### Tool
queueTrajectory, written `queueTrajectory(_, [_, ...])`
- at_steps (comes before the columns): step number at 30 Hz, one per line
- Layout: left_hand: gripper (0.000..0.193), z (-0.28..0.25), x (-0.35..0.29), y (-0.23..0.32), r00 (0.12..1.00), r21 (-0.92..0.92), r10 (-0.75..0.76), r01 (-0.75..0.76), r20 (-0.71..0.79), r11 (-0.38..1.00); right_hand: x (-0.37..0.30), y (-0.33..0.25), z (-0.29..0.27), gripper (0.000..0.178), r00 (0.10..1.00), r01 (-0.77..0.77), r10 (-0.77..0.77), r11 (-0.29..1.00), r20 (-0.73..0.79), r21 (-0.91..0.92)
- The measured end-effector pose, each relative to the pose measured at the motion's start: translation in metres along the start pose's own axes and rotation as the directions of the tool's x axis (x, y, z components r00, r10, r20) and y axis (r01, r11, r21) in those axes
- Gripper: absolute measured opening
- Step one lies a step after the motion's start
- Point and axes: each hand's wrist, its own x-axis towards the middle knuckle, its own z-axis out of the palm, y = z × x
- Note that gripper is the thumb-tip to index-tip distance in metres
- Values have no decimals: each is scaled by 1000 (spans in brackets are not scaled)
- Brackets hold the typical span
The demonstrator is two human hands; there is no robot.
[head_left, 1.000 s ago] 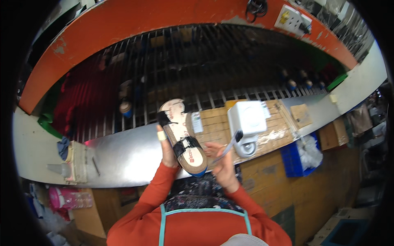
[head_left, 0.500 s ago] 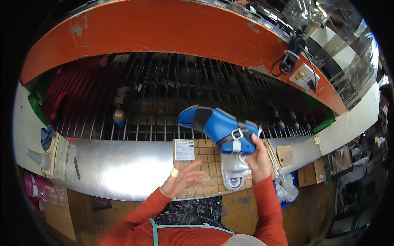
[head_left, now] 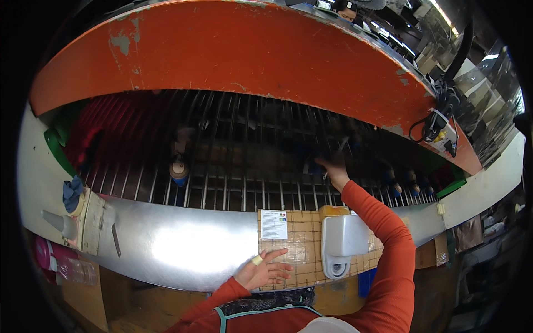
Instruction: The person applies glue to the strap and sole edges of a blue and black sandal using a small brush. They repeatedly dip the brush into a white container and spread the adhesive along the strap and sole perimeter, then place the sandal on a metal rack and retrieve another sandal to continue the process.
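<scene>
Over the dark rollers, my right hand is stretched forward, its fingers closed at the near end of a dark strappy sandal on a blue shoe last. Shadow hides most of the sandal, including how the fingers meet it. My left hand holds nothing; its fingers are spread low above the checked brown mat, and a pale yellow wrap circles one finger. Between my arms, a white plastic stand with a rounded cup at its near end sits on the mat.
An orange beam spans the roller conveyor. Another sandal on a last lies on the rollers at left, several more at right. A metal strip lies on the steel table. A printed card sits on the mat.
My right hand has carried the sandal on its blue last away from the white stand, forward over the rollers. My left hand stays spread near the mat. The view has shifted slightly.
</scene>
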Motion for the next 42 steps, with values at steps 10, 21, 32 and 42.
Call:
queueTrajectory(10, [78, -3, 0, 2, 1000, -13, -22, 22, 9, 1000, 35, 29, -34, 28, 939, -310, 343, 847, 1, 432])
queueTrajectory(21, [78, -6, 3, 4, 996, -80, -40, 47, 83, 996, -6, 29, -70, 60, 971, -116, 148, 979, -186, 170])
queueTrajectory(32, [81, -6, -3, 10, 994, 78, -97, 100, -43, 992, -14, 60, -73, 104, 901, -85, 148, 982, 409, -167])
queueTrajectory(42, [80, -18, -9, 4, 995, -340, -76, 49, -69, 939, 50, 127, -276, 72, 919, -268, -243, 193, -311, -944])
